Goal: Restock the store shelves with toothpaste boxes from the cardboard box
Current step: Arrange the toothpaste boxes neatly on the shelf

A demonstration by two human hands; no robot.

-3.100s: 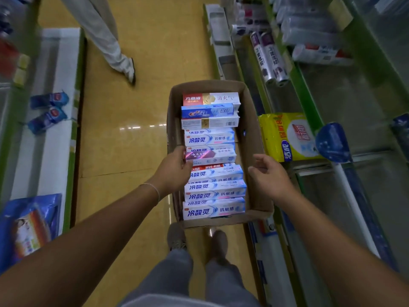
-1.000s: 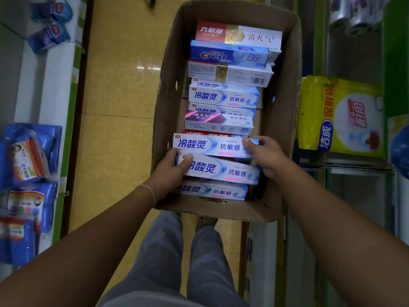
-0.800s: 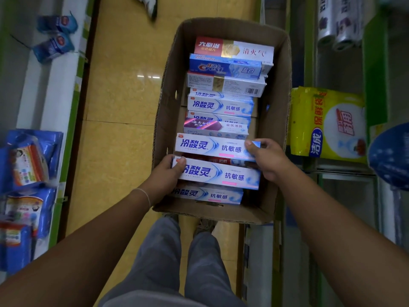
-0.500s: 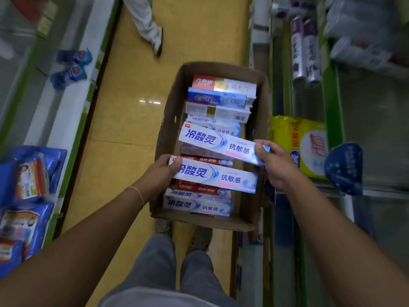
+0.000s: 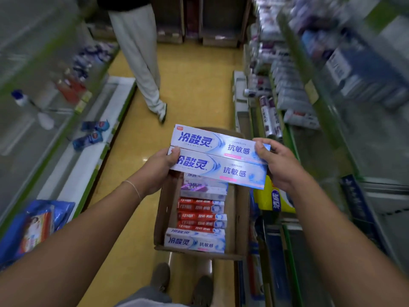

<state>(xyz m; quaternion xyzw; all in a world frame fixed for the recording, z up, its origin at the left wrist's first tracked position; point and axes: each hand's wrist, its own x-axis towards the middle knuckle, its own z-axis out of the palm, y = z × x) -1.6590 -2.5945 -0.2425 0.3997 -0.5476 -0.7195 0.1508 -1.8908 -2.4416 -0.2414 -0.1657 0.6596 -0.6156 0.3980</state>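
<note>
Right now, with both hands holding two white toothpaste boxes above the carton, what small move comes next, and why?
Probably swing both boxes right toward the shelf. The left hand and right hand already grip the two white toothpaste boxes by their ends, lifted clear of the cardboard box, and similar boxes sit on that shelf.

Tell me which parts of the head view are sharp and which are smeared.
Head view: the two held toothpaste boxes and both hands, left and right, read fairly sharp; the shelves on both sides are motion-smeared; the floor carries faint glare; the overall light is dim.
</note>
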